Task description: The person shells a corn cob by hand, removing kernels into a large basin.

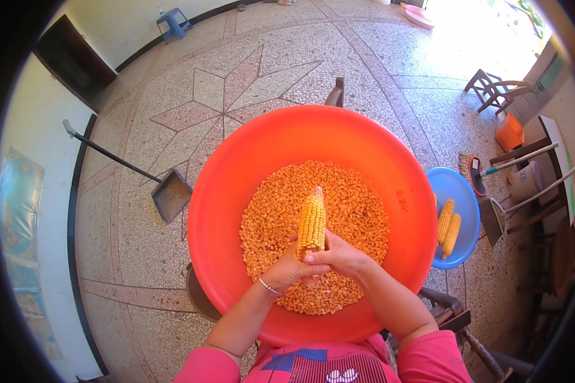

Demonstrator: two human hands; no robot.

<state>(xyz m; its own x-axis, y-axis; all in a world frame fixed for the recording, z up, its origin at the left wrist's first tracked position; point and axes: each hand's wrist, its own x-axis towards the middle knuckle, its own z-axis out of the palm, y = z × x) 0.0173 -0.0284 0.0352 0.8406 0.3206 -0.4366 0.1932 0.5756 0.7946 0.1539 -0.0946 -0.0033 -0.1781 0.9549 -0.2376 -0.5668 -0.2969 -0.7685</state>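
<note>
A large red plastic basin (pixel 378 143) holds a wide layer of loose corn kernels (pixel 287 191). Above the kernels, a partly shelled ear of corn (pixel 312 220) stands tip away from me, its lower end between both hands. My left hand (pixel 292 263), with a bracelet at the wrist, is closed around that lower end. My right hand (pixel 338 256) grips it from the other side, its thumb on the bared part near the remaining rows. Some fingers of each hand are hidden behind the cob.
Right of the red basin, a blue basin (pixel 469 210) holds several ears of corn (pixel 452 234). A long-handled dustpan (pixel 172 194) lies at left. A mop (pixel 474 174), a second dustpan (pixel 492 220), an orange bin (pixel 509 132) and a wooden chair (pixel 498 93) are at right.
</note>
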